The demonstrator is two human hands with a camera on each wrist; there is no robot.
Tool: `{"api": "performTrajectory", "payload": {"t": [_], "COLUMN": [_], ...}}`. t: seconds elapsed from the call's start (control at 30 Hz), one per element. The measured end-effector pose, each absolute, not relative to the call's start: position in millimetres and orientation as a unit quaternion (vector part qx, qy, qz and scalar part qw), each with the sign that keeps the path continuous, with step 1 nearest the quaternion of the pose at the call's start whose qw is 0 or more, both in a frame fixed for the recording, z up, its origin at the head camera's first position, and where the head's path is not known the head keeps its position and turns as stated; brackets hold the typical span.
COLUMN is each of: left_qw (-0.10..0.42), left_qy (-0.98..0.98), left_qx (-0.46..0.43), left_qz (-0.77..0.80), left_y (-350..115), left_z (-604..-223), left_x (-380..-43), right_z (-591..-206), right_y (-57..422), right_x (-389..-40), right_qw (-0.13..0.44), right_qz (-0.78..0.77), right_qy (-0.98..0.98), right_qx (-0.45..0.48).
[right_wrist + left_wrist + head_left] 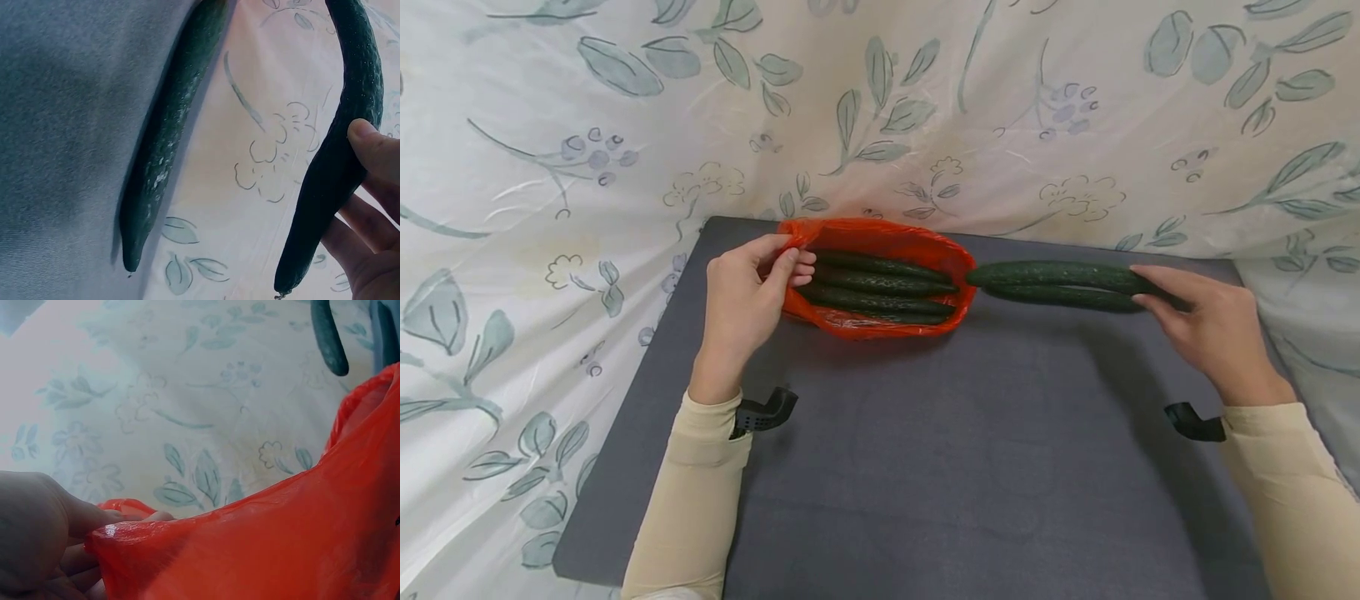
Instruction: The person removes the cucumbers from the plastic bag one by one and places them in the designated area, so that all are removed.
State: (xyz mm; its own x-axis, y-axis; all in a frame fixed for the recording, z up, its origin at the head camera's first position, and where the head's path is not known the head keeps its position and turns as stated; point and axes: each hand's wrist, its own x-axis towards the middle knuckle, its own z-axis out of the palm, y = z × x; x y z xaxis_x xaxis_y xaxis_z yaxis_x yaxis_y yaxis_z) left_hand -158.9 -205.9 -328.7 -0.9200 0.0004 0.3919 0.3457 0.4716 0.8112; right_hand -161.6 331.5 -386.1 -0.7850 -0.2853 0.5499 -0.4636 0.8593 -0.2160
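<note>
Currently, one cucumber (pixel 1052 272) is held up beside an open red plastic bag (pixel 891 332)

The left hand (pixel 741 296) pinches the bag's left rim between thumb and fingers; several more cucumbers (pixel 880 283) lie lengthwise inside. The right hand (pixel 1213 329) grips the raised one near its right end, thumb opposite fingers, its far tip at the bag's right rim; whether they touch, I cannot tell. A second cucumber (pixel 1067 298) lies on the grey tabletop (pixel 962 467).
</note>
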Motion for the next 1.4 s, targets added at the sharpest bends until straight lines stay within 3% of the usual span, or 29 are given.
{"api": "performTrajectory", "payload": {"t": [1.4], "left_qw": [0.154], "left_qy": [-0.839], "left_qx": [-0.102], "left_qz": [-0.512], "left_y": [-211.1], "left_z": [-327.9], "left_x": [-156.9], "right_z": [-427.4], "right_y": [361.7], "right_x": [-152.3], "right_qw": [0.19], "right_qz": [0.155], "right_qy": [-0.955], "right_qx": [0.166]}}
